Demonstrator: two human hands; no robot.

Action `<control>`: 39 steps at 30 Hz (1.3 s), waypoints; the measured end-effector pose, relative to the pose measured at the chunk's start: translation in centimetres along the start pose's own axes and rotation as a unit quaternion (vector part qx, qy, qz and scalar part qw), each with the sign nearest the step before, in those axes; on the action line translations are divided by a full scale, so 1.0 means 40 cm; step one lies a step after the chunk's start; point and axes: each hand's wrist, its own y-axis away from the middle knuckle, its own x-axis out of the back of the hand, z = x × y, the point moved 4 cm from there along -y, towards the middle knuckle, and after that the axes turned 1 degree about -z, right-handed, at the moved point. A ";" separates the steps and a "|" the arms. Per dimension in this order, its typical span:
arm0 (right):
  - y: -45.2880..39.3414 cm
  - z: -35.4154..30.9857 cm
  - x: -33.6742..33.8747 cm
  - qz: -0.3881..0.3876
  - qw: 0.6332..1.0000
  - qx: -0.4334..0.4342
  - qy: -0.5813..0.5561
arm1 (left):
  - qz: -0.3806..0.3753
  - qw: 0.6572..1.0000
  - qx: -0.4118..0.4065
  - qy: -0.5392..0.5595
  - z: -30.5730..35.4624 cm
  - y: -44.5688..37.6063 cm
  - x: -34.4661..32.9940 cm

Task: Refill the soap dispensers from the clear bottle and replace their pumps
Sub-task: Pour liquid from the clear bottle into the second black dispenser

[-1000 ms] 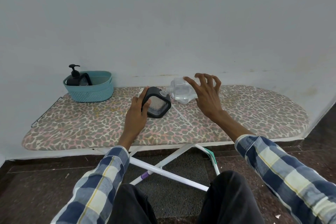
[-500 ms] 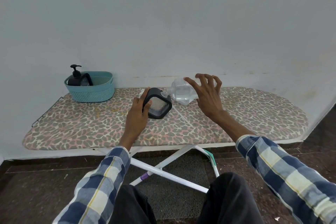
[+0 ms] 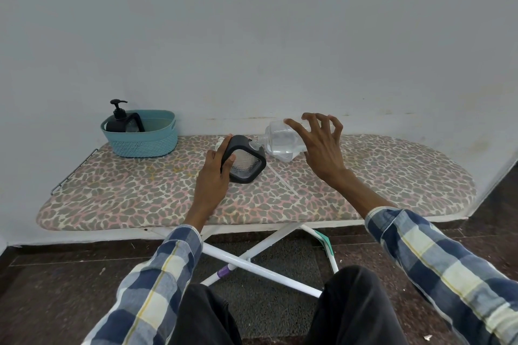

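Right now you are pouring: your right hand [image 3: 319, 148] is tipping the clear bottle [image 3: 283, 140] on its side, fingers curled round its far end, with its neck pointing left into the open mouth of the dark dispenser [image 3: 244, 159]. Your left hand [image 3: 214, 173] is gripping that dispenser, tilting it toward the bottle near the middle of the ironing board [image 3: 392, 176]. Whether liquid is flowing is too faint to tell. A thin clear tube [image 3: 283, 180] is lying just right of the dispenser, probably part of its pump. The second dispenser [image 3: 122, 120], pump fitted, is standing in the teal basket [image 3: 143, 140] at the far left. Next you are likely going to need to level the bottle, set it down, and refit the pump.
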 end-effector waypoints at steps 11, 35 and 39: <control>-0.003 0.001 -0.001 0.000 1.000 0.003 0.005 | -0.001 1.000 -0.004 0.004 0.003 0.001 0.000; -0.007 -0.002 0.002 -0.006 1.000 0.004 0.016 | -0.001 1.000 0.003 0.004 0.004 0.000 0.002; -0.007 -0.001 0.002 -0.005 1.000 0.005 0.018 | -0.002 1.000 0.003 0.002 0.007 0.001 0.003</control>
